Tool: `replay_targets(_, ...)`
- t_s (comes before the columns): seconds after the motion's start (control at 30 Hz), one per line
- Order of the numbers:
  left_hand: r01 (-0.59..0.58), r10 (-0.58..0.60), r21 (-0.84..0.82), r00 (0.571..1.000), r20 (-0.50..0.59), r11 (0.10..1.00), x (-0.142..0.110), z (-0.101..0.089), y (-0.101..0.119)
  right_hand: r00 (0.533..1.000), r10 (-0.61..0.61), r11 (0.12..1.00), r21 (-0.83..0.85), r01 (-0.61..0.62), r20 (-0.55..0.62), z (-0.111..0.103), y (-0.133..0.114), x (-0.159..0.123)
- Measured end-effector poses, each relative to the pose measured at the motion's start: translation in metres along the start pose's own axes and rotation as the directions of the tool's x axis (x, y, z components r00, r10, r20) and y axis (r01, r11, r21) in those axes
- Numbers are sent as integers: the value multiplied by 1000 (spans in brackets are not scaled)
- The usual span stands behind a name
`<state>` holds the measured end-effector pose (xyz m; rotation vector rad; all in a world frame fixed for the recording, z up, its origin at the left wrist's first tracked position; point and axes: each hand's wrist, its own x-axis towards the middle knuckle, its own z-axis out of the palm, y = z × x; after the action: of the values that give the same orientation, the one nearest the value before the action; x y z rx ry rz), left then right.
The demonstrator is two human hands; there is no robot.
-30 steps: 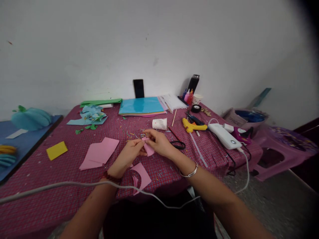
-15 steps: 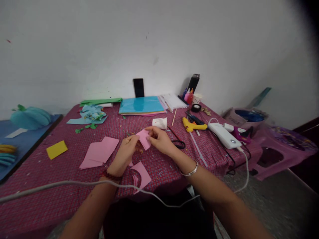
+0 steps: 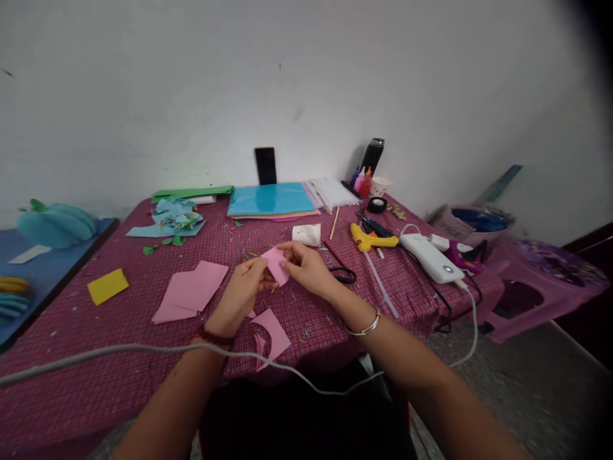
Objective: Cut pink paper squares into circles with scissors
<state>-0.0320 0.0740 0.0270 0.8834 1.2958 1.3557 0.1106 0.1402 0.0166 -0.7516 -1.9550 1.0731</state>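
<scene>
A small pink paper piece (image 3: 277, 264) is held up just above the red checked tablecloth (image 3: 96, 358), pinched from both sides. My left hand (image 3: 242, 295) grips its lower left edge with closed fingers. My right hand (image 3: 306, 269) pinches its upper right edge; a silver bangle sits on that wrist. A cut pink scrap (image 3: 271, 333) with a curved notch lies on the cloth right below my hands. Larger pink sheets (image 3: 190, 291) lie to the left of my left hand.
Black scissors (image 3: 342, 275), a tipped white paper cup (image 3: 307, 234), a yellow glue gun (image 3: 371, 239) and a white power bank (image 3: 430, 257) lie right of my hands. Blue sheets (image 3: 271, 199), a phone (image 3: 265, 165) and a flask (image 3: 372, 155) stand at the back. A white cable (image 3: 143, 350) crosses in front.
The pink piece was turned and lifted between my fingers, from hanging low under my right hand to standing up flat between both hands. My hands stayed over the same spot.
</scene>
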Motion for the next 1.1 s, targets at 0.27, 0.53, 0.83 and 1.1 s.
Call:
replay_targets(0.27, 7, -7, -19, 1000, 2, 1000, 1, 0, -1, 1000, 9, 1000, 4, -9, 1, 1, 0, -1)
replay_targets(0.53, -11, 9, -93, 1000, -24, 996, 2, -2, 1, 989, -11, 1000, 22, 14, -145, -2, 3, 2)
replay_targets(0.83, 77, -112, -397, 992, -65, 914, 8, -14, 7, 985, 116, 965, 221, -143, 131, -3, -5, -1)
replay_targets(1.1, 48, -78, -409, 995, -58, 911, 8, -12, 3, 959, 172, 943, 243, -226, 226, 9, -6, -4)
